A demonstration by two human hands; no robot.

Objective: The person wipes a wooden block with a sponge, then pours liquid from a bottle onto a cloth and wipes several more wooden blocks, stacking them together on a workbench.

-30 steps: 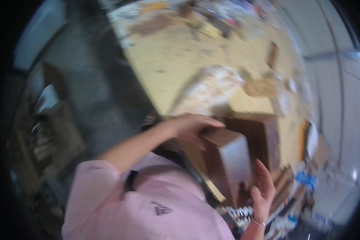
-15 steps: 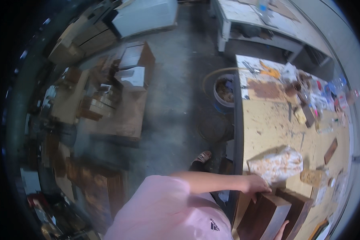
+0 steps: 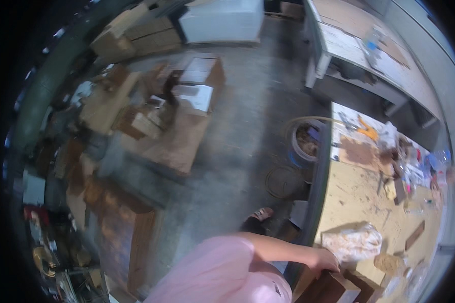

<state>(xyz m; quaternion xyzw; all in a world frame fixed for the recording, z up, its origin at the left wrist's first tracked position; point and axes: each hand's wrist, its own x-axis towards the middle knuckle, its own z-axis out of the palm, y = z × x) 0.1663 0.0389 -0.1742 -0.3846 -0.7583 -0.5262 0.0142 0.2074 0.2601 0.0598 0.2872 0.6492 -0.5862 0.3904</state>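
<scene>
At the lower right, my left hand (image 3: 324,260) reaches over the workbench (image 3: 351,197) and grips the far end of a dark brown wooden box (image 3: 328,289) with a paler top edge. A second brown wooden box (image 3: 365,289) stands just to its right. Both boxes run out of the lower edge of the picture. Just beyond my hand lies a crumpled white cloth (image 3: 353,242) with orange-brown stains, close to the fingers. My right hand is out of the picture.
Bottles (image 3: 439,160), an orange-handled tool (image 3: 367,129) and scraps crowd the bench's far end. A bucket (image 3: 308,140) stands on the floor beside the bench. Stacked wooden pieces (image 3: 199,76) sit on a low platform to the left. A white table (image 3: 333,43) stands beyond.
The view has swung left and up, so the bench and boxes sit lower and further right. Fingers of my right hand, earlier at the near box, have left the picture. My left hand stays at the box.
</scene>
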